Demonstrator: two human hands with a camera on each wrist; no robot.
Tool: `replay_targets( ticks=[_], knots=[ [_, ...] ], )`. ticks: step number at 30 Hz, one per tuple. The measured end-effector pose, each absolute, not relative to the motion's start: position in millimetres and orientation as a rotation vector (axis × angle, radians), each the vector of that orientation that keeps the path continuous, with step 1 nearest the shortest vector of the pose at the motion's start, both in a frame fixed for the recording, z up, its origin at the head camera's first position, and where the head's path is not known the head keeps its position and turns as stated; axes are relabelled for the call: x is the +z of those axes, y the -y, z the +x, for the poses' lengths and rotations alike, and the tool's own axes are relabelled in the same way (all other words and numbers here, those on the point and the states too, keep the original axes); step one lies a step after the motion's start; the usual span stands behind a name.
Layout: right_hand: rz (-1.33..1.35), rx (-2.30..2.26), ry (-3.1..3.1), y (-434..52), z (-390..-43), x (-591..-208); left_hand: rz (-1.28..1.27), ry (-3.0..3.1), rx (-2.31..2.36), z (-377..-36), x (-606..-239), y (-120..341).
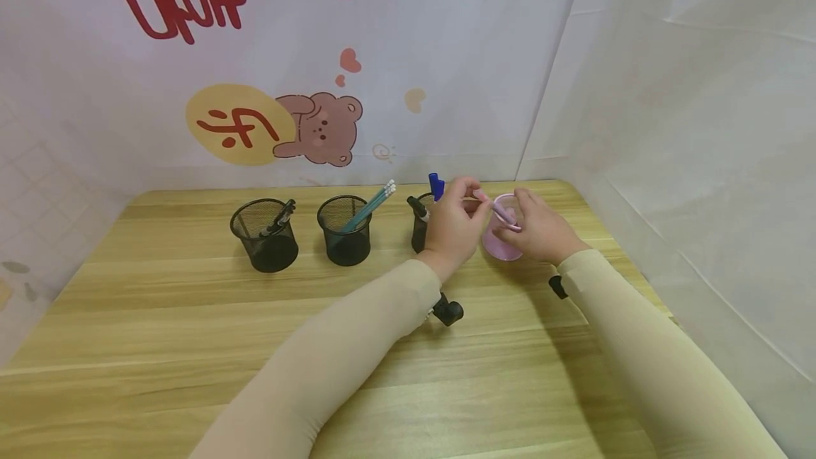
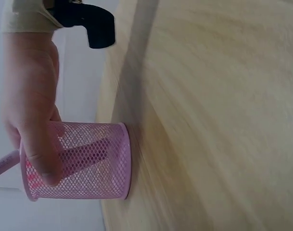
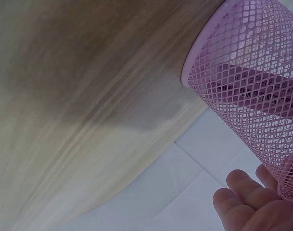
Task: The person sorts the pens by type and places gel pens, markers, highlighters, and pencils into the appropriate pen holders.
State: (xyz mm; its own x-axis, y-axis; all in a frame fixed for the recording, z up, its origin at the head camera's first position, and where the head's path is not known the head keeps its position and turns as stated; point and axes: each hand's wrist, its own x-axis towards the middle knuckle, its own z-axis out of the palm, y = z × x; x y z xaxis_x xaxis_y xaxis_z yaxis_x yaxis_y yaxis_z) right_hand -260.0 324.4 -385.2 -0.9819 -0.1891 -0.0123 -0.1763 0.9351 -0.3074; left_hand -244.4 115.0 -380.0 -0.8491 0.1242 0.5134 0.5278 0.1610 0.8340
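Pink mesh cup [image 1: 501, 241] looks light, stiff, easily tipped: right hand [image 1: 542, 232] cradles its rim, left hand [image 1: 454, 224] pinches a pink pen [image 1: 503, 215]; hold the wall

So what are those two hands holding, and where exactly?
The left hand pinches a pink pen near its upper end, lower end inside the pink mesh cup. The right hand grips the cup's rim.

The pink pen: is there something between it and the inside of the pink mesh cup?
Nothing visible. The pink pen already lies across the open mouth of the pink mesh cup. The left hand pinches it, and the right hand holds the cup's side.
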Motion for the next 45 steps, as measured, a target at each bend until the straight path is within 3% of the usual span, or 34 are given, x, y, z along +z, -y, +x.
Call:
replay_targets(
  ticks=[18, 26, 36, 45],
  knots=[
    [-0.275, -0.468, -3.086, -325, -264, -389, -0.682, 2.270, -1.703, -240, -380, -109],
    [-0.278, -0.463, -3.078, -326, -261, -387, -0.899, 2.393, -1.529, -220, -369, -92],
    [-0.268, -0.457, -3.054, -323, -261, -383, -1.221, 2.475, -0.995, -187, -350, -29],
    [-0.293, -0.487, -3.024, -325, -258, -378, -1.061, 2.524, -0.629, -179, -345, 63]
  ],
)
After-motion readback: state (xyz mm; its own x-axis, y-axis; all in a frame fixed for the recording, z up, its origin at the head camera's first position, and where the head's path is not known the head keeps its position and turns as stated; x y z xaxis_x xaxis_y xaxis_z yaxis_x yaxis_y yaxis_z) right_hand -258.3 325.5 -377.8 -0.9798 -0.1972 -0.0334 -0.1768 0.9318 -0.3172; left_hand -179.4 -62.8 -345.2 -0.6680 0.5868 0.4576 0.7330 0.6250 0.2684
